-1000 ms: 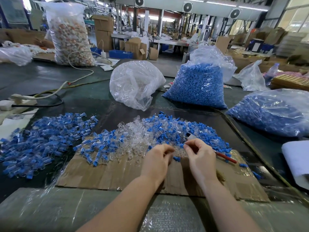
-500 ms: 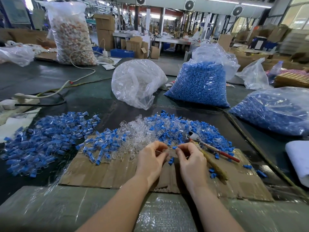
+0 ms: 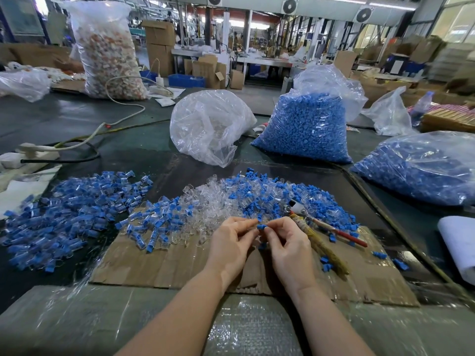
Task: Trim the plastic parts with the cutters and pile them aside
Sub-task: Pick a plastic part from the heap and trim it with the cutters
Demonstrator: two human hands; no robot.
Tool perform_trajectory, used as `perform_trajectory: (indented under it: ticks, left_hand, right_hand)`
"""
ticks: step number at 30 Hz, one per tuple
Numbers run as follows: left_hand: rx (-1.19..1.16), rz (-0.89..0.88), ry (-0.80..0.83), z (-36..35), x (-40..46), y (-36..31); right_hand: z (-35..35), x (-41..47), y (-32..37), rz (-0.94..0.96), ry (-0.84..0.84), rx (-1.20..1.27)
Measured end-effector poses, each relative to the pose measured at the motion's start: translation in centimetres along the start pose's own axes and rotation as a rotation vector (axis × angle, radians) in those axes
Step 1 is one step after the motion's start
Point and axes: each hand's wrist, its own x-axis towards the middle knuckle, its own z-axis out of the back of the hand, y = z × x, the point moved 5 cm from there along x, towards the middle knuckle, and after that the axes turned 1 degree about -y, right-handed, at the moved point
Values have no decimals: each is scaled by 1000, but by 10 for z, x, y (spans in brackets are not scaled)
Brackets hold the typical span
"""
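Note:
My left hand and my right hand meet over a cardboard sheet, both pinching one small blue plastic part between their fingertips. Whether a clear piece is attached to it cannot be made out. The cutters, with one red handle and one wrapped in tape, lie on the cardboard just right of my right hand, untouched. A mixed heap of clear and blue parts lies just beyond my hands. A separate pile of blue-and-clear parts spreads at the left.
Behind the heap stand a clear bag of transparent parts and a bag of blue parts. Another bag of blue parts lies at the right, a white roll near the right edge. Cables and a power strip lie at the left.
My hands drew back from the heap toward me and came together on a blue part. The cutters, partly under my right hand before, now lie uncovered on the cardboard.

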Motion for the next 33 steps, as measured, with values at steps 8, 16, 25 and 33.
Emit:
perform_trajectory:
  ticks: [8, 16, 25, 33]
  left_hand:
    - [-310, 241, -3, -3, 0, 12]
    - [-366, 258, 9, -4, -2, 11]
    - [-349, 215, -24, -2, -1, 13]
    - [-256, 150, 41, -7, -3, 10]
  right_hand:
    - [1, -2, 2, 34, 0, -48]
    - [-2, -4, 1, 36, 46, -269]
    - [0, -8, 7, 101, 31, -337]
    - [-2, -6, 0, 55, 20, -347]
